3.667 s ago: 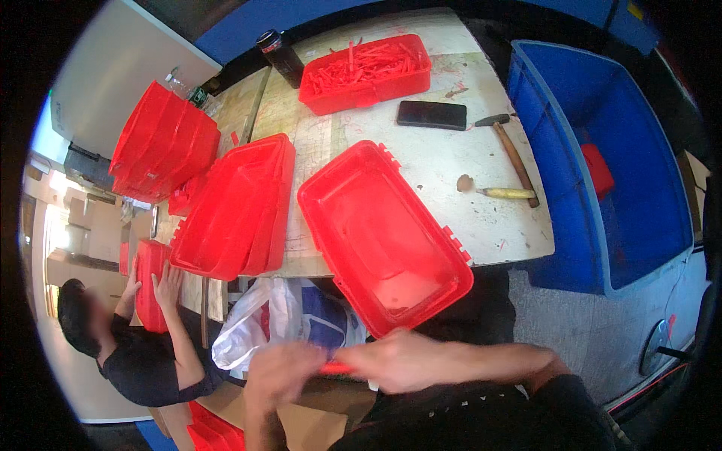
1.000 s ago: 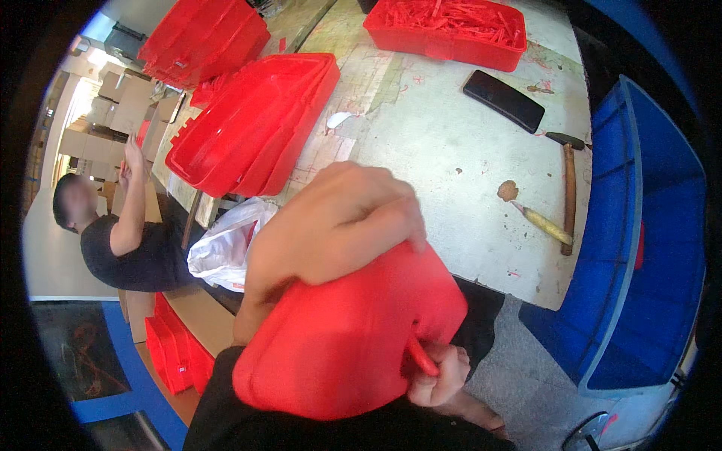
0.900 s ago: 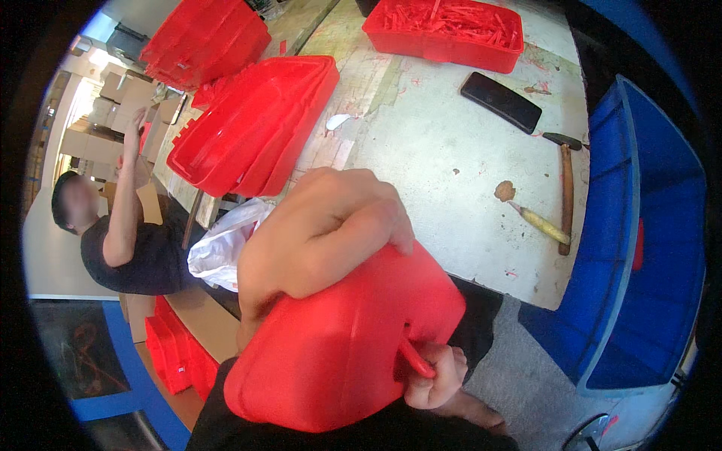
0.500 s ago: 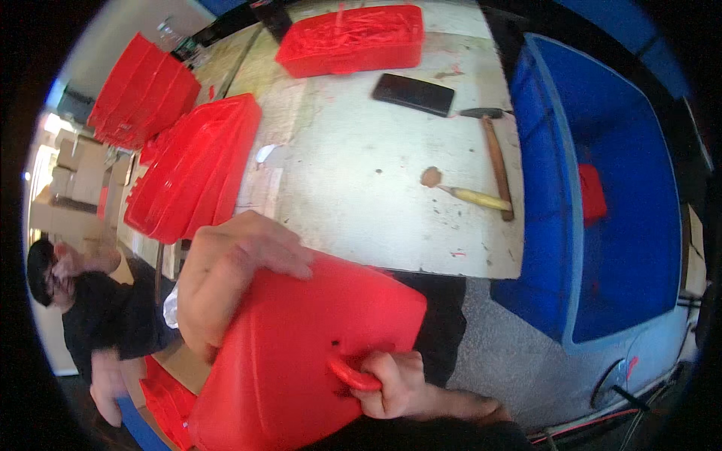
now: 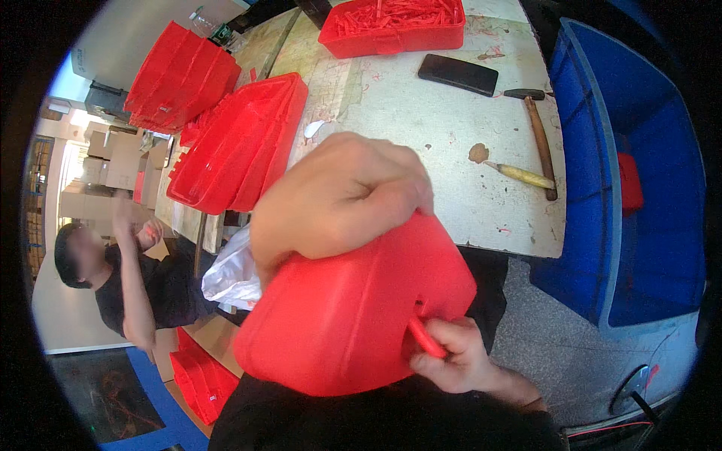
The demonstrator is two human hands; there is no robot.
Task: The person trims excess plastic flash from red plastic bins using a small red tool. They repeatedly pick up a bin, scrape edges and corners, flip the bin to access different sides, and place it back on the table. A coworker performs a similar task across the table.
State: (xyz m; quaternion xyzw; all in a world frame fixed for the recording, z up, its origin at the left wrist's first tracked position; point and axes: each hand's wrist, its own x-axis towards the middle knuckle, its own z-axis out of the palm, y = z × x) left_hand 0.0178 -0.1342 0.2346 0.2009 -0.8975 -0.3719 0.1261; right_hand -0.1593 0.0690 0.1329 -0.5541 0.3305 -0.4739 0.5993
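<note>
Close in front of my body is a red plastic case [image 5: 338, 316] with rounded corners, tilted. My left hand [image 5: 346, 199] is closed over its far edge, back of the hand up; the fingertips are hidden behind the case. At the case's right side, my right hand [image 5: 455, 357] grips a short curved red handle [image 5: 426, 336] between thumb and fingers. A small dark gap shows in the case wall just above that handle. Whether the handle is fixed to the case cannot be made out.
The worktable [image 5: 391, 113] bears stacked red shells [image 5: 233, 146], a red tray [image 5: 391, 37] of red scraps, a black phone [image 5: 459, 74], a hammer [image 5: 540, 146] and a yellow-handled tool [image 5: 523, 175]. A deep blue bin [image 5: 590, 150] stands right. Another person [image 5: 128, 278] sits left.
The case has turned and tipped, showing more of its side. My left hand has slid over its far edge toward the right. My right hand still holds the handle; the view has shifted.
</note>
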